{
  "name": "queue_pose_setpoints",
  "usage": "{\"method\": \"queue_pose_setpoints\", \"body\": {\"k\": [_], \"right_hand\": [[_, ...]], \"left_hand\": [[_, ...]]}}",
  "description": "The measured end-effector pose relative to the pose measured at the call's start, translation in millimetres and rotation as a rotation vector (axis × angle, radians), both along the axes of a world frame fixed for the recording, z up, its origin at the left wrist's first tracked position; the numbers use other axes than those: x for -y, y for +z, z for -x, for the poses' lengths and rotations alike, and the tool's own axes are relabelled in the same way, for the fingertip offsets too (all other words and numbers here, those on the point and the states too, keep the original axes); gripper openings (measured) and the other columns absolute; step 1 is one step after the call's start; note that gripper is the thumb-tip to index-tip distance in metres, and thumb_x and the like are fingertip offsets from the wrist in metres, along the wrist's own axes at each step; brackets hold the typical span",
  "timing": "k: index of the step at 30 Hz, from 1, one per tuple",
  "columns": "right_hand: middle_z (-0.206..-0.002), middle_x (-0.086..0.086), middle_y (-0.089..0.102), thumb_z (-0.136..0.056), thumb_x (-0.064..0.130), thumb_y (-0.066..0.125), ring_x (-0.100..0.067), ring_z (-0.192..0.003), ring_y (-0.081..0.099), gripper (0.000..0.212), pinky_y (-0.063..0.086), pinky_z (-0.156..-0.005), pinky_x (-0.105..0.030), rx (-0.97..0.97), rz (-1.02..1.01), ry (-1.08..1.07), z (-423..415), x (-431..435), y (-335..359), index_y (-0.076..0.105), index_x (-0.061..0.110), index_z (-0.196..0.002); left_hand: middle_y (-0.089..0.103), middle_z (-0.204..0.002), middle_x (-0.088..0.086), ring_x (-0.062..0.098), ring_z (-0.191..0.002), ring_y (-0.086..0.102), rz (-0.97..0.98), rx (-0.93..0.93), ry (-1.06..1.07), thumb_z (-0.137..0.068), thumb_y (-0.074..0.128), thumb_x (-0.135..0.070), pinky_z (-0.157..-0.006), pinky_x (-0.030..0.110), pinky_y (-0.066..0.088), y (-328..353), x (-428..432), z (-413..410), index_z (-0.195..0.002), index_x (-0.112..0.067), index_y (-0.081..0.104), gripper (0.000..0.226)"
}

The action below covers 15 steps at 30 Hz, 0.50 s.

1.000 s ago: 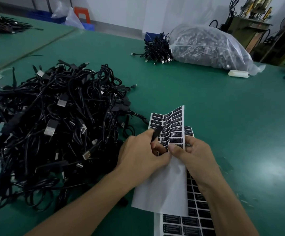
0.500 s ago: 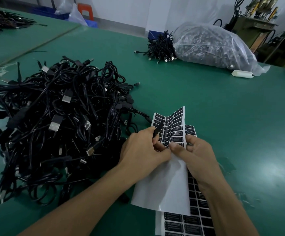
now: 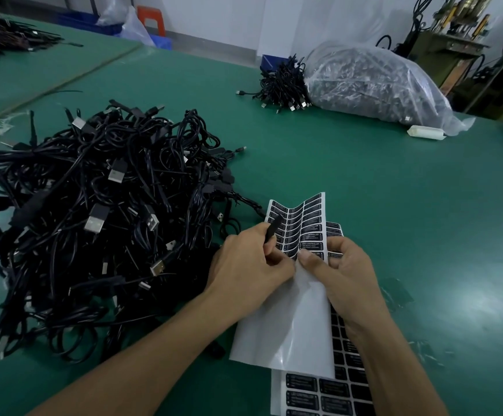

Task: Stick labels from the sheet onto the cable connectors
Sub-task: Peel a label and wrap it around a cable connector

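stock: spare sheet point(image 3: 319, 391) lying flat at 6 o'clock on green table point(image 3: 409, 205). held sheet point(image 3: 304, 226) rising above it, its lower half showing bare backing, upper rows unpeeled. right hand point(image 3: 342, 267) pinching the sheet, thumb pressing a label's edge. left hand point(image 3: 250, 262) curling fingers round black connector point(image 3: 272, 231). cable pile point(image 3: 100, 223) sprawling at 9 o'clock, likely awaiting labels. cable bundle point(image 3: 283, 85) and plastic bag point(image 3: 373, 82) sitting near 12. progress: seemingly midway through this sheet.

We see a green table point(image 3: 364, 181) bearing a big tangle of black cables point(image 3: 100, 223) on its left. Far across lie a smaller bundle of cables point(image 3: 283, 85) against a full clear plastic bag point(image 3: 373, 82), and a small white object point(image 3: 426, 134), perhaps a tube. A sheet of black labels point(image 3: 319, 391) lies nearest.
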State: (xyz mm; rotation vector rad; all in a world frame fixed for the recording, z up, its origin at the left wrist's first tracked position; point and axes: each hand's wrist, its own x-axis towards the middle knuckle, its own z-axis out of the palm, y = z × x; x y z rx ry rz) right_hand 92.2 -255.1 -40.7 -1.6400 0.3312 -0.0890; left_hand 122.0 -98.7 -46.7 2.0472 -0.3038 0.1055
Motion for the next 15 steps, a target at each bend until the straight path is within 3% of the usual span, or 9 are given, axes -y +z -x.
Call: {"method": "queue_pose_setpoints", "body": {"k": [3, 5, 7, 9, 11, 13, 15], "right_hand": [[-0.076, -0.003, 0.076, -0.085, 0.016, 0.078, -0.016, -0.062, 0.070, 0.029, 0.055, -0.056, -0.031, 0.018, 0.125, -0.053, 1.3, 0.4, 2.1, 0.057, 0.022, -0.104], [-0.075, 0.008, 0.076, -0.084, 0.020, 0.079, -0.008, -0.064, 0.070, 0.031, 0.053, -0.060, -0.027, 0.046, 0.308, -0.065, 2.8, 2.2, 1.9, 0.055, 0.032, -0.101], [-0.076, 0.022, 0.073, -0.083, 0.022, 0.078, 0.000, -0.069, 0.069, 0.033, 0.047, -0.059, -0.015, 0.085, 0.471, -0.046, 4.7, 3.7, 3.9, 0.054, 0.041, -0.094], [-0.076, 0.031, 0.069, -0.082, 0.024, 0.080, -0.001, -0.075, 0.066, 0.037, 0.044, -0.060, -0.014, 0.079, 0.591, -0.029, 5.9, 5.5, 6.3, 0.053, 0.048, -0.091], [-0.079, 0.020, 0.068, -0.078, 0.027, 0.082, 0.001, -0.078, 0.060, 0.040, 0.039, -0.060, -0.015, 0.059, 0.699, -0.059, 7.0, 7.5, 6.1, 0.058, 0.045, -0.103], [-0.100, 0.014, 0.052, -0.075, 0.031, 0.083, 0.000, -0.084, 0.050, 0.062, 0.033, -0.067, -0.021, 0.044, 0.828, -0.157, 8.3, 9.0, 3.8, 0.055, 0.031, -0.131], [-0.108, 0.009, 0.040, -0.075, 0.029, 0.082, -0.006, -0.094, 0.046, 0.063, 0.033, -0.072, -0.018, 0.156, 0.888, -0.238, 9.5, 6.6, 4.5, 0.056, 0.025, -0.132]], "left_hand": [[0.066, -0.071, 0.011, 0.026, -0.064, 0.059, 0.111, -0.034, 0.053, -0.069, 0.067, -0.025, -0.060, 0.044, 0.053, 1.8, -1.9, -2.8, -0.066, -0.021, 0.029, 0.038], [0.065, -0.065, 0.006, 0.014, -0.054, 0.052, 0.237, -0.039, 0.110, -0.069, 0.068, -0.014, -0.053, 0.025, 0.050, 1.2, -3.9, -6.1, -0.066, -0.022, 0.029, 0.040], [0.058, -0.055, -0.003, 0.006, -0.051, 0.044, 0.331, -0.047, 0.133, -0.070, 0.069, -0.009, -0.049, 0.020, 0.044, 2.0, -5.3, -7.9, -0.065, -0.022, 0.029, 0.042], [0.060, -0.056, -0.001, 0.012, -0.056, 0.048, 0.372, -0.068, 0.132, -0.067, 0.067, -0.014, -0.056, 0.033, 0.051, 2.6, -6.3, -8.9, -0.067, -0.022, 0.030, 0.038], [0.064, -0.064, 0.012, 0.019, -0.061, 0.052, 0.381, -0.081, 0.122, -0.064, 0.066, -0.017, -0.066, 0.049, 0.055, 4.2, -6.5, -8.0, -0.067, -0.021, 0.031, 0.036], [0.064, -0.067, 0.015, 0.019, -0.062, 0.053, 0.374, -0.084, 0.117, -0.064, 0.065, -0.017, -0.070, 0.053, 0.054, 4.1, -6.0, -7.4, -0.067, -0.023, 0.031, 0.035], [0.064, -0.067, 0.014, 0.016, -0.061, 0.053, 0.359, -0.078, 0.117, -0.064, 0.066, -0.018, -0.068, 0.050, 0.054, 3.9, -5.5, -6.4, -0.066, -0.024, 0.032, 0.035]]}}
